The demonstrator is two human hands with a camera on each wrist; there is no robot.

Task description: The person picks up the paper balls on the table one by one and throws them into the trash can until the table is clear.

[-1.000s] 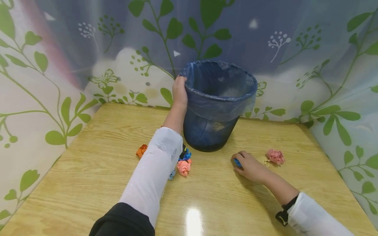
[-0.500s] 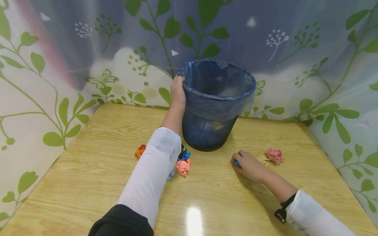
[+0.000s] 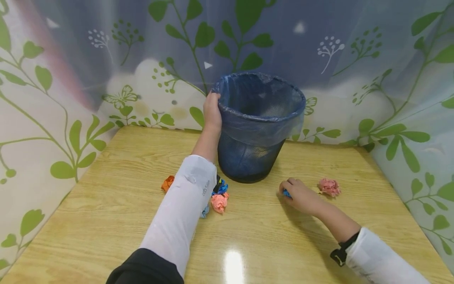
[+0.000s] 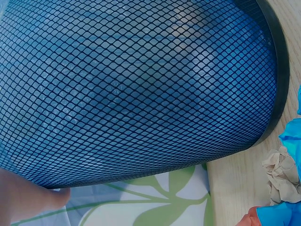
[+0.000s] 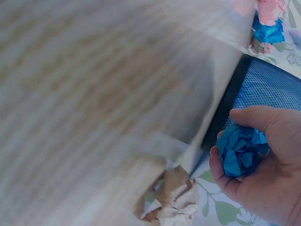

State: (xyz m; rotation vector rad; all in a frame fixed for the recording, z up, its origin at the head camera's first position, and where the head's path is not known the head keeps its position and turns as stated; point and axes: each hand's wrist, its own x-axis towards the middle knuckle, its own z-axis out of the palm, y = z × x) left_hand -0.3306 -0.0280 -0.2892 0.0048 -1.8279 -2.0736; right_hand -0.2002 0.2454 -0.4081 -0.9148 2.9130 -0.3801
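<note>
In the head view, a wire mesh wastebasket (image 3: 248, 157) stands on the wooden table, lined with a blue plastic bag (image 3: 262, 128) folded over its rim. My left hand (image 3: 213, 112) grips the rim on the left side; its thumb shows in the left wrist view beside the mesh. To the right of the basket, low over the table, my right hand (image 3: 301, 197) holds a blue crumpled paper ball (image 5: 240, 149) between thumb and fingers. In the head view that ball is mostly hidden by the hand.
A pink paper ball (image 3: 329, 187) lies right of my right hand. Left of the basket are an orange ball (image 3: 167, 183), a salmon ball (image 3: 219, 202), and blue ones (image 3: 221, 187), partly behind my left sleeve. A leaf-patterned curtain (image 3: 159, 79) surrounds the table.
My right hand has shifted very slightly and now covers more of the small pale yellow paper beside it. The left hand keeps its grip on the rim.
</note>
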